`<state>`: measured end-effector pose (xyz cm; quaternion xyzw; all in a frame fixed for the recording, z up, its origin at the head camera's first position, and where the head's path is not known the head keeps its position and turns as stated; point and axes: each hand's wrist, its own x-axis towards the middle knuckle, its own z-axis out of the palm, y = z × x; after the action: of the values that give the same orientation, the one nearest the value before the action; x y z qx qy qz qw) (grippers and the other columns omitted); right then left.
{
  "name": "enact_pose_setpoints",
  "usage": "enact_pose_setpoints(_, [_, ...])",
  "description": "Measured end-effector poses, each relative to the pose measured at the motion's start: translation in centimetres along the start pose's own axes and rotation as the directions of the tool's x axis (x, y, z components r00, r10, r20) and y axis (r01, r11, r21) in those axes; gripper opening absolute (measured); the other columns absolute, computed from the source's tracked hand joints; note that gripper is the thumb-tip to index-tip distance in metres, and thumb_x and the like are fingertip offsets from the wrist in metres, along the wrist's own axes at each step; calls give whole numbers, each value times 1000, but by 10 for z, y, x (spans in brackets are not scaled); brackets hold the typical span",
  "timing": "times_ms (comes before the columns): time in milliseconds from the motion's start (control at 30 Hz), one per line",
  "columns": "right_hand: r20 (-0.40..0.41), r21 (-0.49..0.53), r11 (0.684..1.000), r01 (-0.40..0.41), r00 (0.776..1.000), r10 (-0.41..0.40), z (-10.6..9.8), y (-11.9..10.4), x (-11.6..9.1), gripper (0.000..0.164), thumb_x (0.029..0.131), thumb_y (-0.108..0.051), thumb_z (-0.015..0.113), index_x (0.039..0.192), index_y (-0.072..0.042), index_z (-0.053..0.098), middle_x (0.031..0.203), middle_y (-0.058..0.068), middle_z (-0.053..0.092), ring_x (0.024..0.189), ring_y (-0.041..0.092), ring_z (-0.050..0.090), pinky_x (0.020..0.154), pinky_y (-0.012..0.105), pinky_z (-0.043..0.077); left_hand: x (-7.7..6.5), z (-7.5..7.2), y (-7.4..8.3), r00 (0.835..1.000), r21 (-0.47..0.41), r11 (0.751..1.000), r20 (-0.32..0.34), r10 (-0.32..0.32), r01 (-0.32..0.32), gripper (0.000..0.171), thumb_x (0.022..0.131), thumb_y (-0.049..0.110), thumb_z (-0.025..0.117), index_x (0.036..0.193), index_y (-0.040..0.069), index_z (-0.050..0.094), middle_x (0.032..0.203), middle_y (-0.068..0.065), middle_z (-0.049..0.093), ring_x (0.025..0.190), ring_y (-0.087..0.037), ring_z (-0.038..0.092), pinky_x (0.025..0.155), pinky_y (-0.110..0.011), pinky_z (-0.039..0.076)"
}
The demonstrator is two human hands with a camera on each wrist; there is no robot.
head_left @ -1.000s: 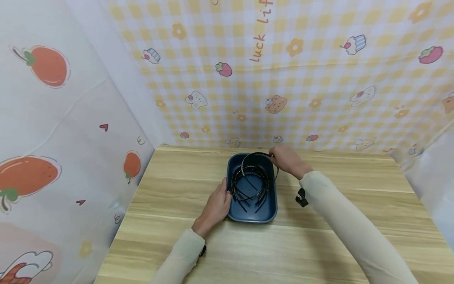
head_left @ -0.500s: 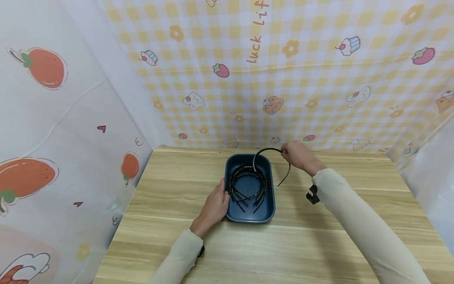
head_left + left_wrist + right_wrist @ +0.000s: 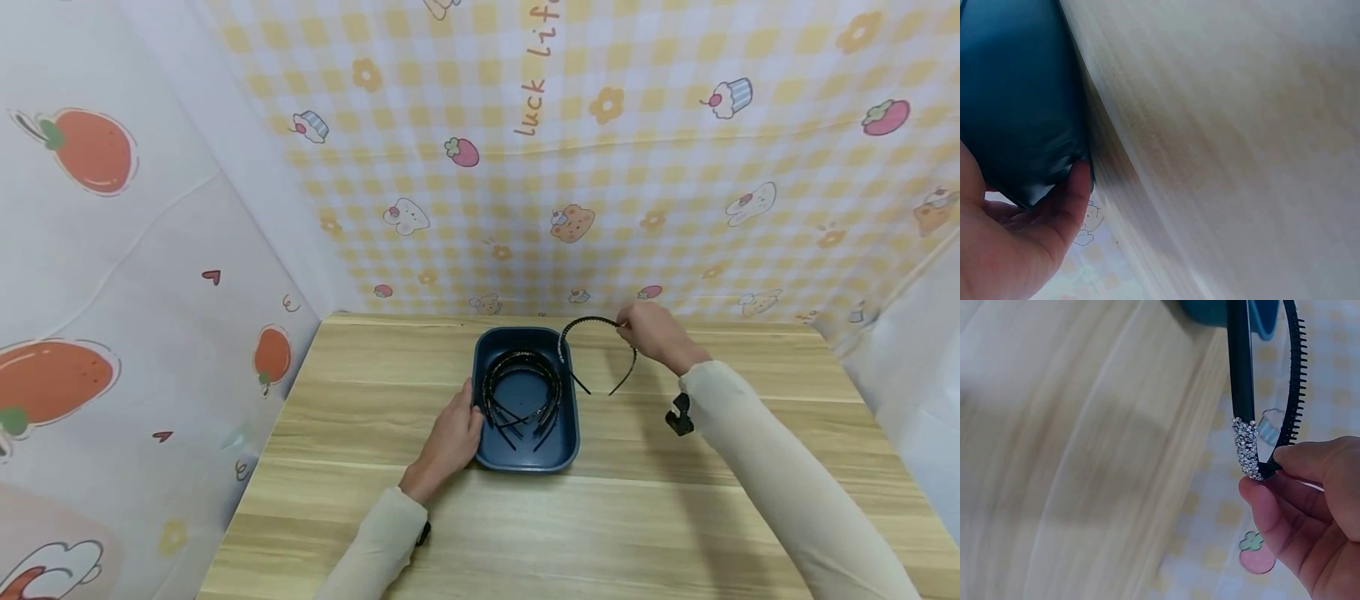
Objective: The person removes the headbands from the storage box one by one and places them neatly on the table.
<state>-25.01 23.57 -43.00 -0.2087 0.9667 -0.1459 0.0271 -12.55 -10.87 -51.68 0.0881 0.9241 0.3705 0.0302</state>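
In the head view my right hand (image 3: 654, 332) pinches a black headband (image 3: 591, 318) just beyond the bin's right rim, its two ends hanging down. The right wrist view shows thumb and fingertips on the band, beside a patch of small silvery stones (image 3: 1247, 449); comb-like teeth line its inner side. A dark blue rectangular bin (image 3: 528, 467) rests on the table, and several black headbands (image 3: 522, 355) lie overlapped inside it. My left hand (image 3: 450, 429) holds the bin's left side; in the left wrist view its fingers (image 3: 1072, 206) curl around the bin's outer edge.
Under everything is a light wood-grain table (image 3: 360, 392). A yellow-checked printed cloth (image 3: 517, 242) hangs along its back edge, close behind my right hand. A white wall covering with fruit prints (image 3: 187, 333) stands at the left.
My right hand has lifted the headband out of the bin and carried it to the right, past the rim. My left hand has kept its hold on the bin, which has not moved on the table.
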Motion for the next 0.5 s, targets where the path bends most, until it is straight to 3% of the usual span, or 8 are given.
enact_pose_setpoints(267, [16,9,1000,-18,1000,18,9,14,-4,17,96,-3,58,94,3,74,87,17,71,69,22,62,66,41,52,0,0,-1,1000,-16,1000,3,-1,1,57,104,14,41,155,-4,22,154,-21,38,138,-29,43,112,-45,39])
enact_pose_setpoints(500, [17,19,999,-38,999,37,19,29,-10,20,95,-3,58,104,7,73,103,26,71,91,38,69,80,51,56,1,1,0,1000,-14,1000,7,-3,3,57,104,15,40,155,-5,22,153,-22,40,138,-31,43,112,-45,39])
